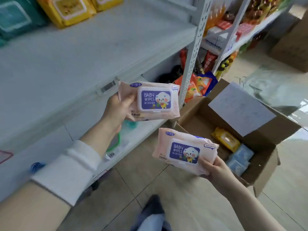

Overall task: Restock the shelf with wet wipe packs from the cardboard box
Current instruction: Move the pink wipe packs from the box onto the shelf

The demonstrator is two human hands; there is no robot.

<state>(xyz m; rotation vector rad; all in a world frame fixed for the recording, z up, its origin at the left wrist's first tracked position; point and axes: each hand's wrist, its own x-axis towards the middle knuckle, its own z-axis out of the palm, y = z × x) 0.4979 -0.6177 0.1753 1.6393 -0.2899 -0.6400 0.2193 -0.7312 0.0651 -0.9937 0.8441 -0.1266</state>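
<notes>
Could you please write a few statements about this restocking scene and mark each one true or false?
1. The left hand grips a pink pack, and the right hand grips a second pink pack. True.
2. The cardboard box is closed. False: its flaps are open, and a yellow boxed pack and blue packs show inside.
3. Yellow shelf packs lie at the back of the white shelf. True.
4. The cardboard box stands on the white shelf. False: it stands on the tiled floor.
</notes>
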